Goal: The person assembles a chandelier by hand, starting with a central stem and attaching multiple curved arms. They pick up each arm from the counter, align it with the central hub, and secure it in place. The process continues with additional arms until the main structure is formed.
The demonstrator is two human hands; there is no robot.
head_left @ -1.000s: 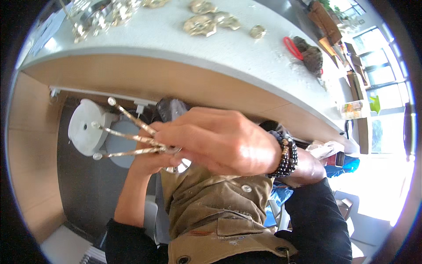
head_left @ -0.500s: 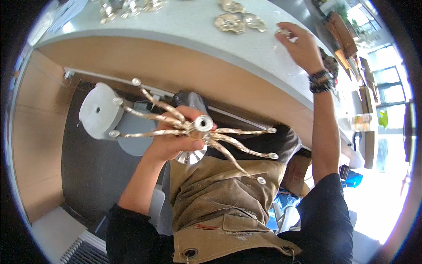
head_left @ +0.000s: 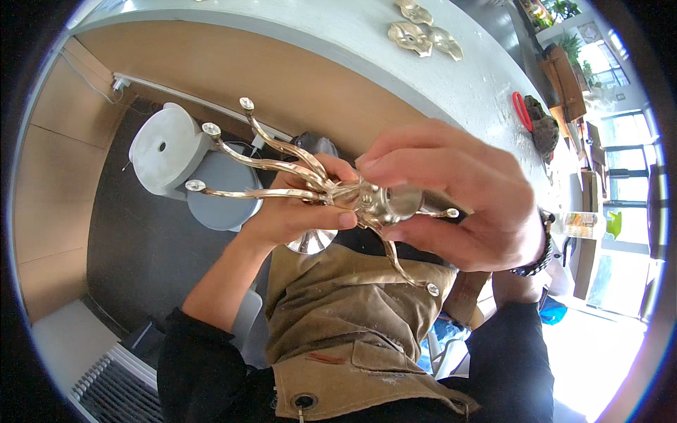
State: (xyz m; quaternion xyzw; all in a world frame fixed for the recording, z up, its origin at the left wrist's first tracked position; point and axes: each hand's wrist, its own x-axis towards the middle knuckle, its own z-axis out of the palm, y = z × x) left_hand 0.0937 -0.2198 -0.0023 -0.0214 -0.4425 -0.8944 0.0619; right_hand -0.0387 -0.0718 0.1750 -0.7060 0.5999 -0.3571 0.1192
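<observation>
A shiny silver candelabra (head_left: 326, 189) with several wavy arms spreading to both sides is held over my lap. My left hand (head_left: 282, 217) wraps round its stem just under the hub, and its round foot (head_left: 312, 242) shows below the thumb. A small silver cup (head_left: 403, 202) sits at the hub's upper end, tilted to the right. The fingers and thumb of my right hand (head_left: 479, 190) close round this cup from either side. That hand covers part of the right-hand arms. Whether the cup is seated on the hub I cannot tell.
Beyond the curved edge of the pale worktop (head_left: 479, 77) lie several petal-shaped silver pieces (head_left: 411, 39). Farther right are a red loop (head_left: 520, 111) and a dark lumpy object (head_left: 544, 135). A white stool-like drum (head_left: 161, 151) and a grey round seat (head_left: 222, 197) stand at the left.
My right hand has come back from the worktop to the candelabra's hub, bringing a small silver piece. The candelabra has tipped to the right in my left hand.
</observation>
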